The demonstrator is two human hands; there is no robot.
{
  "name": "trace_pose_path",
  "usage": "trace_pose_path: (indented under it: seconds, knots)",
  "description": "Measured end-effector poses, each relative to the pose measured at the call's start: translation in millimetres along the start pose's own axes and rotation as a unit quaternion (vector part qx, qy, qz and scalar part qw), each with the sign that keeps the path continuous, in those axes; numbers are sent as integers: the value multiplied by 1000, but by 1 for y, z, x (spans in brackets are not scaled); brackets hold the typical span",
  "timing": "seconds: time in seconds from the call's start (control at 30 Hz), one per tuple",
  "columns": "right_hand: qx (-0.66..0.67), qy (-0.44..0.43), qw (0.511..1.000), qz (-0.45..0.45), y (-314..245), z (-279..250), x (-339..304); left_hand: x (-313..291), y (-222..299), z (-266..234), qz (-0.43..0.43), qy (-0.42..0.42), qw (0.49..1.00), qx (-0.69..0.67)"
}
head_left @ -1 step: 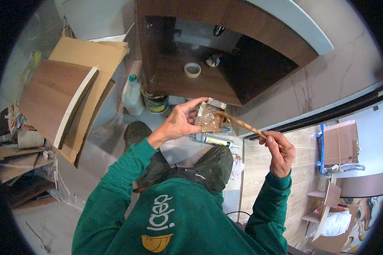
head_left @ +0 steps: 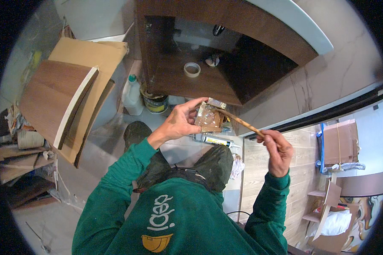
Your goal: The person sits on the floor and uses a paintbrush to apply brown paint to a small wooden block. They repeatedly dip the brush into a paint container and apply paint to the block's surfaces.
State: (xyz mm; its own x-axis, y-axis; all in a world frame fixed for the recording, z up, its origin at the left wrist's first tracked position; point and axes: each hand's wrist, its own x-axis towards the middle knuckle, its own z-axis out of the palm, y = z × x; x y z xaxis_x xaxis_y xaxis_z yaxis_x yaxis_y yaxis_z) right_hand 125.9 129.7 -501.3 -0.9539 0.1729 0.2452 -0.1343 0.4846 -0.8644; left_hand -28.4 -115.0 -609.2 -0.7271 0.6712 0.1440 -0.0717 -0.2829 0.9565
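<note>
My left hand grips a small, shallow brown box by its left edge, thumb in front and fingers behind. Its inside looks wet and glossy, with pale smears along the rim. In my right hand a thin, mottled wooden stick is pinched near its end. The stick's far tip dips into the upper part of the box; whether it carries bristles cannot be made out. Just below the box, a sealant cartridge with a pale nozzle lies on the floor by my knee.
A dark brown cabinet stands open ahead, a tape roll inside it. Beside it are a white jug and a paint bucket. Brown panels lean at the left; wrapped boards stand beyond the doorway.
My right hand has shifted slightly left, and the stick's tip sits a little further up in the box. The left hand and box have stayed in place.
</note>
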Motion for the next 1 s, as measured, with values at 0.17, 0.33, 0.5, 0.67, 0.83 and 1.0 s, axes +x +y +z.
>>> trace_pose_path:
  seconds: [0.17, 0.33, 0.5, 0.67, 0.83, 1.0]
  knots:
    - [-36, -17, 999, -28, -6, 2, 5, 4, -4, -7, 5, 15, 1000, 11]
    - [-119, -79, 987, -74, -12, 5, 8, 0, -4, -9, -13, 7, 1000, -12]
    - [-72, 8, 997, -11, -14, 5, 8, -3, -4, -7, -7, 14, 999, -38]
    - [-102, -60, 990, -71, -17, 7, 9, -5, -5, -11, -10, 4, 999, -41]
    - [-100, -88, 986, -99, -16, 9, 11, -3, -9, -10, -3, 6, 1000, -29]
    - [-72, -40, 995, -47, -13, 2, 12, -7, -8, -9, -11, 6, 999, -36]
